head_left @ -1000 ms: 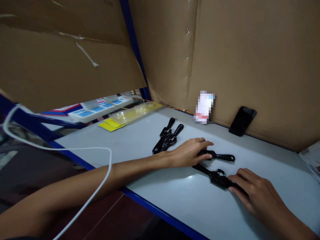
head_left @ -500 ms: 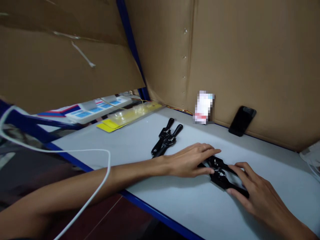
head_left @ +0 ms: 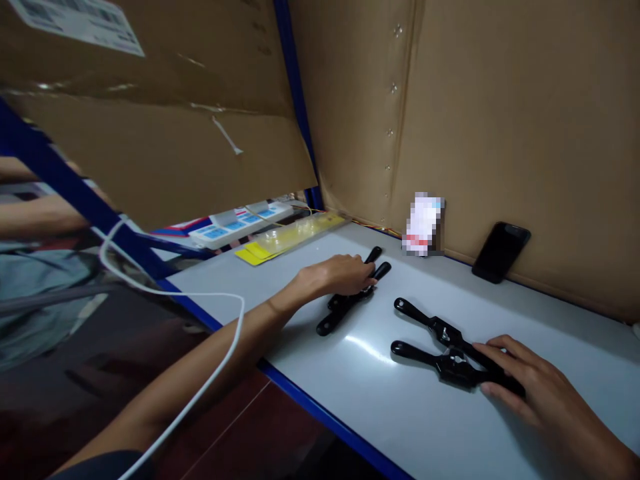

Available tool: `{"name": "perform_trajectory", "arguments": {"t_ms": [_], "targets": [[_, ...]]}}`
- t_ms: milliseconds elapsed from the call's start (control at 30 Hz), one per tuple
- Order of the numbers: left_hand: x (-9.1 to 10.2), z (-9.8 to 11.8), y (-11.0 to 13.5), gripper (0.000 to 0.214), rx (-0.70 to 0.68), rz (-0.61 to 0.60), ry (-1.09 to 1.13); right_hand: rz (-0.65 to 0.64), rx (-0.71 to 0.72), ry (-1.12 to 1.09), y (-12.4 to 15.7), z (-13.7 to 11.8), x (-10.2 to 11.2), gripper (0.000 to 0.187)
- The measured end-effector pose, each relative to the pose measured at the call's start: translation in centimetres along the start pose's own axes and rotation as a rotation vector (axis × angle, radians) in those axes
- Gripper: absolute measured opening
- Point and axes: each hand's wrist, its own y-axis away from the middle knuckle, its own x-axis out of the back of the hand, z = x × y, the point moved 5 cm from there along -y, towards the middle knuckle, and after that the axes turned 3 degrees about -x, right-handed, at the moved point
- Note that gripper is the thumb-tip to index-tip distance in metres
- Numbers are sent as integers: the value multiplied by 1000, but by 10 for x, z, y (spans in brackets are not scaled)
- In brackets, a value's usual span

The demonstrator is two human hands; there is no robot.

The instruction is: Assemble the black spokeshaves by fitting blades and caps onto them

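Observation:
Four would overstate what I count, so: several black metal spokeshaves lie on the table in two pairs. My left hand [head_left: 343,275] curls its fingers over the middle of the left pair, on the far spokeshave [head_left: 375,254] and against the near spokeshave [head_left: 334,318]; its fingertips are partly hidden. At the right, my right hand [head_left: 533,383] has thumb and fingers around the right-end handles of two more, an upper spokeshave [head_left: 443,330] and a lower spokeshave [head_left: 456,371]. Their left handles are spread apart on the tabletop.
A dark phone [head_left: 501,252] and a blurred-out bright object [head_left: 423,224] lean on the cardboard wall [head_left: 525,120]. Yellow-backed plastic packaging [head_left: 295,237] and a power strip [head_left: 243,225] lie at the back left. A white cable [head_left: 239,327] crosses before my left arm. Another person's arm [head_left: 43,217] shows at far left.
My left hand has left the right pair of spokeshaves and moved left onto the other pair. My right hand stays at the right pair's handles. The view has shifted left.

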Motion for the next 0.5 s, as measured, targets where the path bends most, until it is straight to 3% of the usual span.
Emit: {"name": "perform_trajectory", "arguments": {"t_ms": [200,500], "targets": [[-3,45,-6,54,-241,94,110,-99,53,-68,-3,-3,3,43],[-12,91,-34,31,-446,262,368,-98,61,-56,-6,-14,1,45]]}}
